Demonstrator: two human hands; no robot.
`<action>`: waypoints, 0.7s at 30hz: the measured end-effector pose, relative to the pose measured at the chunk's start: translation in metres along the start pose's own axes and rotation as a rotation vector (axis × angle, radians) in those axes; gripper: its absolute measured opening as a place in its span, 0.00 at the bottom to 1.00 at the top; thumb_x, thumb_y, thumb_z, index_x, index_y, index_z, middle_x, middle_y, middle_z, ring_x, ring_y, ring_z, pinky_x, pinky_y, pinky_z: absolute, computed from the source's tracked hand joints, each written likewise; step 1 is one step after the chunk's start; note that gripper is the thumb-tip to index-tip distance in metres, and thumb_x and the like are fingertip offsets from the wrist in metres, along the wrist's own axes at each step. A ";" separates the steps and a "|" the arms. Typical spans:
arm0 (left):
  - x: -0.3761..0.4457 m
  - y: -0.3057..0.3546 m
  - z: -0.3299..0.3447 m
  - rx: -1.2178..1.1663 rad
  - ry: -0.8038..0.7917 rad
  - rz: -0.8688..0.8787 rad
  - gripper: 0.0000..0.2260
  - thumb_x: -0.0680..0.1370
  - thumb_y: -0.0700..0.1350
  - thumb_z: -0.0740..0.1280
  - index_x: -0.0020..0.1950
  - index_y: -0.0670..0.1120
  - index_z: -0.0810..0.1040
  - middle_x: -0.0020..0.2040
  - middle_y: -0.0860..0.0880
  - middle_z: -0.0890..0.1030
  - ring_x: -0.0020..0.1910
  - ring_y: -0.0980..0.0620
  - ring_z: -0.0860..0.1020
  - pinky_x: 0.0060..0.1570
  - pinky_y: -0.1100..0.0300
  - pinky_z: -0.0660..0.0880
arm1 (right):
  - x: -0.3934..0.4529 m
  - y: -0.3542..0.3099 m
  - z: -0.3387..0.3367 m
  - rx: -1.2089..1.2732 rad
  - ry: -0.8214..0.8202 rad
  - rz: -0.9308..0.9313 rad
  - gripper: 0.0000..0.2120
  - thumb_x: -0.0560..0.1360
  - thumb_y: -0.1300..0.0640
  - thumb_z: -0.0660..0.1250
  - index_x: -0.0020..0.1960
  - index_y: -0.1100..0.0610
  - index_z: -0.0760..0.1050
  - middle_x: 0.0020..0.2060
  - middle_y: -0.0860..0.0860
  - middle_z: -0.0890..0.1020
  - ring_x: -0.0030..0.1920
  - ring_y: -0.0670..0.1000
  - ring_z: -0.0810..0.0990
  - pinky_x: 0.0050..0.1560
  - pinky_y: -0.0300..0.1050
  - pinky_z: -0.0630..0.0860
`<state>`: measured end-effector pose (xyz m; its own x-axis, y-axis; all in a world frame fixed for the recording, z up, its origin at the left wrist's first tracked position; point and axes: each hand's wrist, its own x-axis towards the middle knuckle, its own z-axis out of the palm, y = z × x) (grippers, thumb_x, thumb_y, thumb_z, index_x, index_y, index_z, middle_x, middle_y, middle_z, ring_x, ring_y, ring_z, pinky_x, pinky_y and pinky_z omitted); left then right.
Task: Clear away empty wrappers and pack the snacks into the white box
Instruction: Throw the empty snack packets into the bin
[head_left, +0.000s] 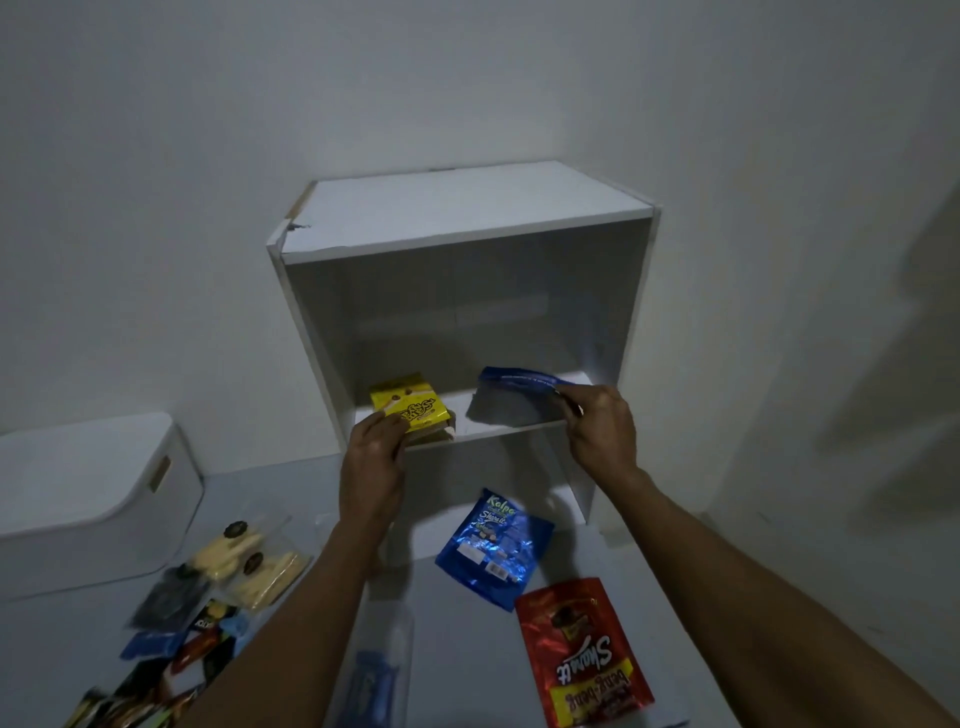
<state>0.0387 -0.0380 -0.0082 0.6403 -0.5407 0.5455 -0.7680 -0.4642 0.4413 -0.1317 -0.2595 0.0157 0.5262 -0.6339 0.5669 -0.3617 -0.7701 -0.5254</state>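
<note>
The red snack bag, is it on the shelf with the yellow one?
No, the red snack bag lies on the floor by the right forearm, while the yellow pack sits up on the shelf.

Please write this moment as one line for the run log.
left hand: holds yellow pack | right hand: holds blue pack | place: shelf

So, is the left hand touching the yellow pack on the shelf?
Touching. The head view shows the left hand with its fingers curled over the lower left corner of the yellow pack, with no gap between them.

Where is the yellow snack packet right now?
The yellow snack packet is on the left of the white cabinet's shelf, held by the left hand; the right hand holds a blue packet beside it.
</note>
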 end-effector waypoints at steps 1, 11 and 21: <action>0.000 0.007 -0.006 -0.062 0.039 -0.016 0.11 0.77 0.35 0.68 0.58 0.42 0.82 0.56 0.42 0.83 0.58 0.43 0.77 0.57 0.55 0.72 | 0.002 -0.005 -0.008 0.018 0.014 0.002 0.09 0.78 0.56 0.67 0.56 0.52 0.84 0.43 0.57 0.85 0.45 0.59 0.80 0.41 0.47 0.75; 0.000 0.078 -0.042 -0.322 0.184 -0.252 0.09 0.78 0.42 0.67 0.52 0.42 0.85 0.42 0.42 0.85 0.39 0.48 0.79 0.39 0.58 0.72 | -0.001 -0.033 -0.077 0.241 0.131 0.222 0.11 0.79 0.51 0.66 0.54 0.55 0.84 0.43 0.55 0.86 0.42 0.55 0.84 0.40 0.48 0.81; -0.045 0.145 -0.016 -0.580 -0.101 -0.247 0.08 0.77 0.41 0.68 0.50 0.39 0.85 0.43 0.41 0.85 0.43 0.49 0.79 0.43 0.58 0.73 | -0.106 -0.002 -0.172 0.051 0.274 0.495 0.11 0.79 0.51 0.65 0.52 0.54 0.84 0.43 0.51 0.86 0.41 0.51 0.82 0.44 0.49 0.80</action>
<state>-0.1017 -0.0695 0.0423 0.7760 -0.5430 0.3209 -0.4623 -0.1436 0.8750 -0.3193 -0.2034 0.0654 0.0820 -0.9192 0.3850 -0.4730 -0.3760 -0.7969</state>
